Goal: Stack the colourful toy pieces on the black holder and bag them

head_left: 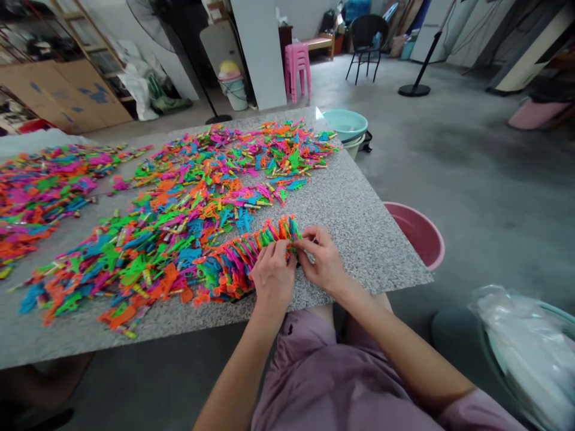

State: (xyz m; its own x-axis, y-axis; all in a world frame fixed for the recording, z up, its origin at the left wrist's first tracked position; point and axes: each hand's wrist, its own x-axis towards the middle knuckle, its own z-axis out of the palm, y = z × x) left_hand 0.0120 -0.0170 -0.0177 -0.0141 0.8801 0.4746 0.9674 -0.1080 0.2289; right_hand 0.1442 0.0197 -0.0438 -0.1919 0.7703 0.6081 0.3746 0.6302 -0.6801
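A tightly packed row of small bright plastic toys (233,257) stands near the table's front edge, in orange, pink, green and blue. My left hand (273,272) lies over the row's right end, its fingers bent and closed on the toys there. Close beside it, my right hand (324,260) pinches at the same end with thumb and forefinger. What sits in that pinch is mostly hidden; a small plastic toy seems to be at the fingertips. Behind the row spreads a loose heap of the same toys (179,209), some with yellow, tube-like ends.
The speckled stone table (359,221) ends close to my right arm. Beyond its right edge are a pink basin (415,233), a turquoise basin (345,123) and a plastic-bagged tub (530,335). Another toy pile (40,191) lies left. Pink stools (297,63) stand farther back.
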